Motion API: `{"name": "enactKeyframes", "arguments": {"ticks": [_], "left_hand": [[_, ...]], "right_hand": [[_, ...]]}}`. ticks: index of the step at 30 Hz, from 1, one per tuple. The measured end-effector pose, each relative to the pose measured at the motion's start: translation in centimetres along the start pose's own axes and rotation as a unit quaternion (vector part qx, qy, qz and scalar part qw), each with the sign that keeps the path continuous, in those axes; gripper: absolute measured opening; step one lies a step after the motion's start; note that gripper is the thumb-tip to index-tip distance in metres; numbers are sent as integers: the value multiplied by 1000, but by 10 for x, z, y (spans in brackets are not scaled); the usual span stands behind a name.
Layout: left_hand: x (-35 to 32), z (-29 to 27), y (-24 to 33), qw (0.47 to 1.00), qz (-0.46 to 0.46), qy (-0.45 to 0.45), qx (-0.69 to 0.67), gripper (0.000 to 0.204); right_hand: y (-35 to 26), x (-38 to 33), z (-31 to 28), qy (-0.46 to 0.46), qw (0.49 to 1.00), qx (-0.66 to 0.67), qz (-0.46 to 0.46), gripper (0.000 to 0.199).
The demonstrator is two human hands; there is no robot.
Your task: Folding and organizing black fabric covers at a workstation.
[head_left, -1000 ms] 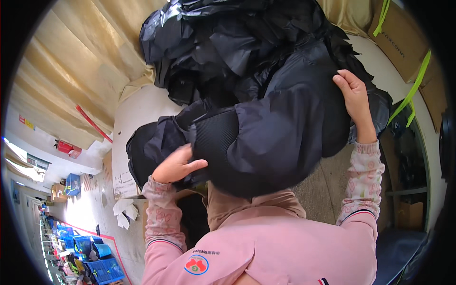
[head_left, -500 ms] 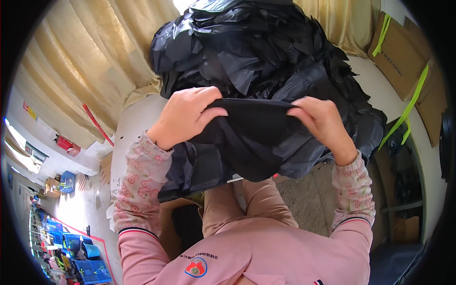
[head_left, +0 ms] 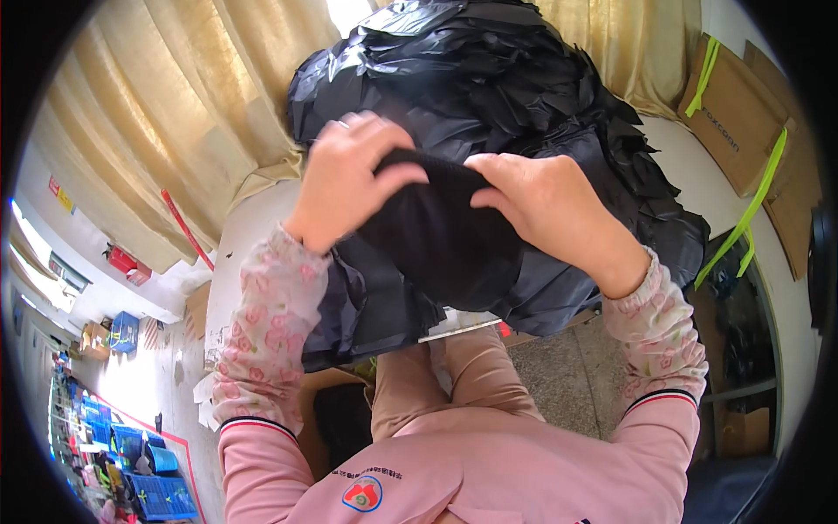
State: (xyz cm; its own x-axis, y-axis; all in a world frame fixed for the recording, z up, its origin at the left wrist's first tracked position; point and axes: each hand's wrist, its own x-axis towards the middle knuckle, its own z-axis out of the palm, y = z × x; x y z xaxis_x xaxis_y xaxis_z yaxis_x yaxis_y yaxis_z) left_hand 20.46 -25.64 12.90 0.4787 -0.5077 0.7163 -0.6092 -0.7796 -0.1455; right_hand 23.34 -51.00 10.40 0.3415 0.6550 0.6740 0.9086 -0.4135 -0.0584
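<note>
A soft black fabric piece (head_left: pixel 445 240) hangs between my two hands, its upper edge pinched at both ends. My left hand (head_left: pixel 349 175) grips the left end between thumb and fingers and is slightly blurred. At the right end, my right hand (head_left: pixel 546 201) pinches the same edge with its thumb below. The lower part of the cloth droops in a rounded fold. Behind and below it rises a large heap of thin, shiny black sheets (head_left: pixel 471 87), which look like plastic or coated fabric. Some of those sheets spread to the table's front edge.
The white table (head_left: pixel 253 227) carries the heap. Flattened cardboard boxes (head_left: pixel 742 122) with a green-yellow strap (head_left: pixel 759 192) lean at the right. Beige curtains (head_left: pixel 175 113) hang behind. An open carton (head_left: pixel 323 393) stands below the table near my legs. Blue crates (head_left: pixel 161 493) sit far left.
My hands have come closer together, the right moving left and the left rising a little. The cloth edge between them has slackened and tilted.
</note>
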Motion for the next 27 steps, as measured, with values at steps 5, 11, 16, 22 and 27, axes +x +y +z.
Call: {"name": "enactKeyframes", "arguments": {"ticks": [5,11,16,22,27], "left_hand": [[-75,18,-77,912,-323,232,-96,15],[-233,104,46,446,-628,-127,-625,41],[-253,67,82,473,-640,13,-605,38],[-257,-12,3,489,-639,260,-534,35],[-337,-110,-100,663,-582,262,-391,35]], "right_hand": [[9,37,-20,-19,984,169,54,23],[-30,97,1,-22,922,372,108,45],[-91,142,33,2,851,522,58,49],[-71,140,19,114,796,592,56,58],[-38,74,112,66,728,667,140,40]]}}
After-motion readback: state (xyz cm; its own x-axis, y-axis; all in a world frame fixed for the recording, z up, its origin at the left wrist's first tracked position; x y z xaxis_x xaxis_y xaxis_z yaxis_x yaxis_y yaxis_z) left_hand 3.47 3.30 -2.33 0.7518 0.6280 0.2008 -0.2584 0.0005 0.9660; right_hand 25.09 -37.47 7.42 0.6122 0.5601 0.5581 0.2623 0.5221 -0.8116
